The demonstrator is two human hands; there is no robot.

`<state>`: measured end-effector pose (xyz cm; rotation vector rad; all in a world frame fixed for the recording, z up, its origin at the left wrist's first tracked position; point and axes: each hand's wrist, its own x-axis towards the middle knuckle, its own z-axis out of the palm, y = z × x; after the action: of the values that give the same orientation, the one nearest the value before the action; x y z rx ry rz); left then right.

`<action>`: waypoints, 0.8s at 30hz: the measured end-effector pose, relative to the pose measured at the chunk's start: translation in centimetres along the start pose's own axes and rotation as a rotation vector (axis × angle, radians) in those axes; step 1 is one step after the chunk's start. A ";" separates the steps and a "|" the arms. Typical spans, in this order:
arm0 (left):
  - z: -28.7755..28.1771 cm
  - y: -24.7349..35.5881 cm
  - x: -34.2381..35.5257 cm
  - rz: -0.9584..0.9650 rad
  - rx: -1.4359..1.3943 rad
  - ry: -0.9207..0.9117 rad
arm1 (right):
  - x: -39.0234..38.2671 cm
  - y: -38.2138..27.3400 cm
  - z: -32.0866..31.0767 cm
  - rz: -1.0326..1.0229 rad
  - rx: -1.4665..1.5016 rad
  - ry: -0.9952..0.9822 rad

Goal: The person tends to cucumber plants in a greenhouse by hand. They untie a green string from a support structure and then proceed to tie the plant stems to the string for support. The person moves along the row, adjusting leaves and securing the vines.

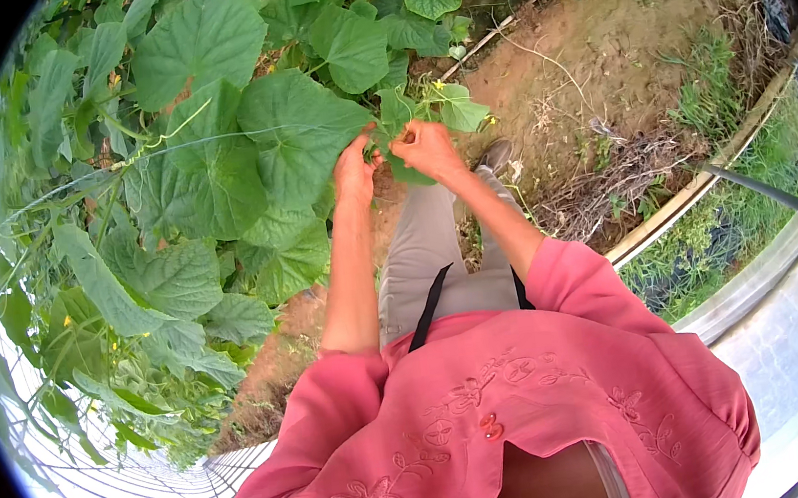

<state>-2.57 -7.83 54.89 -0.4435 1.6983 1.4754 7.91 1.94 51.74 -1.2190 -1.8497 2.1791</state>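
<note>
My left hand (356, 169) and my right hand (429, 151) are close together in front of me, at the edge of a broad-leaved climbing plant with yellow flowers. Between them is a leafy vine shoot (399, 106), with small leaves and a yellow flower just beyond my right hand. Both sets of fingers are closed on the shoot, the right in a pinch; leaves and fingers partly hide the exact grip. A large green leaf (302, 132) spreads beside my left hand. A thin string (238, 135) runs across the foliage toward my hands.
Dense vines (150, 267) fill the left side. To the right lies bare brown soil (538, 86) with dry plant litter (612, 175). A pale border board (671, 213) separates it from grass (715, 257) and plastic sheeting (789, 303). My shoe (497, 154) stands on the soil.
</note>
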 end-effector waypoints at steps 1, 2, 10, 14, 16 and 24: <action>0.2 0.3 0.2 0.009 0.010 -0.031 | 0.1 -0.2 0.1 0.039 0.156 -0.032; -0.1 0.5 0.6 0.022 0.021 -0.055 | 0.1 -0.6 0.4 0.075 0.315 -0.073; 0.7 2.5 4.1 -0.012 0.143 -0.188 | -2.1 0.7 -1.2 0.165 0.325 -0.291; 0.7 3.8 6.6 -0.094 -0.024 -0.231 | -4.6 4.8 -5.3 0.242 0.169 -0.103; 2.0 4.9 7.6 -0.089 -0.064 -0.265 | -5.4 10.1 -8.6 0.188 0.162 -0.008; 3.5 5.1 9.0 -0.014 -0.183 -0.048 | -12.1 15.8 -18.7 0.397 0.156 0.279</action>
<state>-10.45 -1.08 51.39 -0.5122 1.5262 1.6257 33.96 6.78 45.09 -1.8693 -1.3982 2.1282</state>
